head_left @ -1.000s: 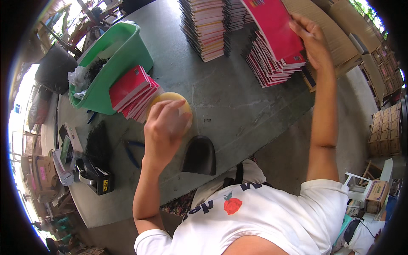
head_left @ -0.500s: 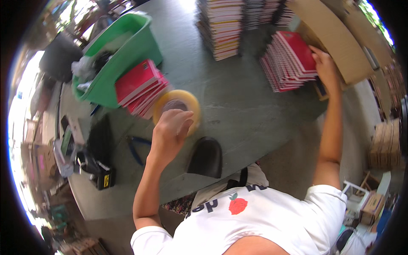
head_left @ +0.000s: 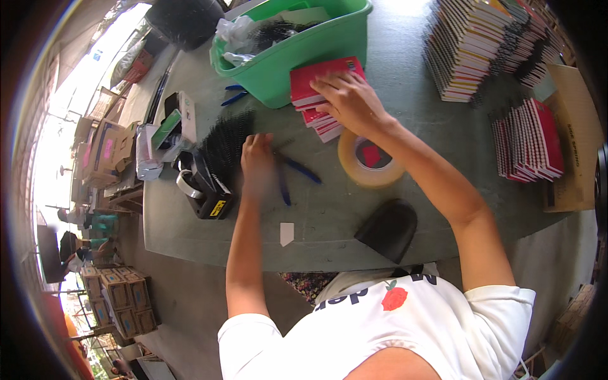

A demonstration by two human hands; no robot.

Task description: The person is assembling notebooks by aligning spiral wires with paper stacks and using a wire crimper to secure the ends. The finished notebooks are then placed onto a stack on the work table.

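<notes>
My right hand (head_left: pixel 351 101) lies across the top red notebook (head_left: pixel 304 83) of a small stack against a green tub (head_left: pixel 278 69). Its fingers are stretched over the cover and the thumb is near the edge. My left hand (head_left: pixel 256 157), partly blurred, has its fingers drawn together at the edge of a bundle of black spiral binding coils (head_left: pixel 221 145); whatever is between them is hidden. Blue-handled pliers (head_left: pixel 301 171) lie beside that hand. A large roll of yellowish tape (head_left: pixel 350 163) rests under my right forearm.
A black tape dispenser (head_left: pixel 212 201) stands at left. Near the front edge lie a white tag (head_left: pixel 287 234) and a black rounded piece (head_left: pixel 391 229). At right are spiral-bound red notebooks (head_left: pixel 541 139), a cardboard box (head_left: pixel 579 139) and tall notebook stacks (head_left: pixel 465 50).
My right hand has left the spiral-bound notebooks at right and come to the red stack by the tub. My left hand has moved from the tape roll to the coils. The view has shifted left.
</notes>
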